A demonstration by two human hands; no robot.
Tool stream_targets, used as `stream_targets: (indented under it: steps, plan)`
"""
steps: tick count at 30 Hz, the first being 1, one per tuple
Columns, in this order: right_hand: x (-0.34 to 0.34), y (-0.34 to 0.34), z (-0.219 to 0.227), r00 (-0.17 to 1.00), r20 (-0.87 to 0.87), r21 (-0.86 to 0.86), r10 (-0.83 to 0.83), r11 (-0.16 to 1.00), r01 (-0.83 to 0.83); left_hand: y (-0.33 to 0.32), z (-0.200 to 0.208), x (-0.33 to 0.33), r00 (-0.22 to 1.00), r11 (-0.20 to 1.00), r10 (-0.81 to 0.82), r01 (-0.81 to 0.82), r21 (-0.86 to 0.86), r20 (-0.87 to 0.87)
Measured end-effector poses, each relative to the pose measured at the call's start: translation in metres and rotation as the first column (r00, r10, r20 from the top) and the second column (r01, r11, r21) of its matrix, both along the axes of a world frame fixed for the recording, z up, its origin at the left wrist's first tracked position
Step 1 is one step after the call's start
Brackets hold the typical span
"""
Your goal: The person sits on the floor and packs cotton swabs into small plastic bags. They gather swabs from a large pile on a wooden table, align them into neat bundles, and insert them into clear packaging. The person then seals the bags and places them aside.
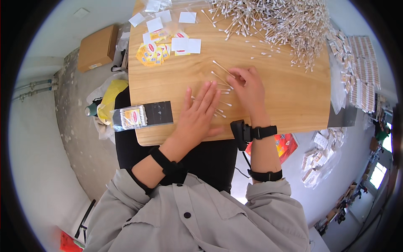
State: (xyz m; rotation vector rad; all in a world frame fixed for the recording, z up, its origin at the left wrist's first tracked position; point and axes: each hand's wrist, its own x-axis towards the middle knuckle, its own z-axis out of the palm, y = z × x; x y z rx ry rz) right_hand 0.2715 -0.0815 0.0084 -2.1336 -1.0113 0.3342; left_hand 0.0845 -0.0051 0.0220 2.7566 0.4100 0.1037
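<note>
The pale wooden tabletop (298, 96) has rounded near corners; bare wood runs from the right hand (250, 88) to the right edge, while the left hand (197, 110) lies close to the near edge. A heap of cotton swabs (273, 19) fills the far right. A flat black strip (160, 112) crosses the left edge, bearing a clear packet of swabs (133, 116). Yellow-and-red printed cards (154, 53) lie at far left, some under white ones. The left hand is spread flat, palm down, over loose swabs (226, 104): thin, pale sticks with white tips, fanned beyond its fingers. The right thumb and forefinger nearly meet at one swab's end (222, 68); whether they pinch it, I cannot tell.
</note>
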Motion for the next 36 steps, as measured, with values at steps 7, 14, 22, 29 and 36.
stream_targets:
  steps: [7,14,22,29,36]
  plan:
    - [0.009,-0.003,0.006,0.993,-0.072,-0.011,0.089,0.996,-0.090,-0.005,-0.008,0.013,0.999,0.999,0.034,-0.033,0.017,-0.036]
    - [0.013,0.001,0.003,0.991,-0.110,-0.004,0.077,0.997,-0.078,0.011,-0.009,0.005,0.998,0.998,-0.054,0.055,0.038,-0.016]
    - [-0.001,-0.006,0.010,0.963,-0.104,-0.028,0.249,0.967,-0.253,0.027,0.001,-0.008,0.998,0.997,-0.068,0.068,-0.035,0.000]
    - [-0.001,-0.012,0.011,0.955,-0.272,0.053,0.120,0.993,-0.109,0.027,-0.002,0.002,0.999,0.999,-0.048,0.048,-0.017,0.012]
    - [-0.001,-0.018,0.003,0.990,-0.114,0.007,0.078,0.997,-0.078,0.029,-0.001,0.007,0.998,0.998,-0.057,0.057,-0.020,0.012]
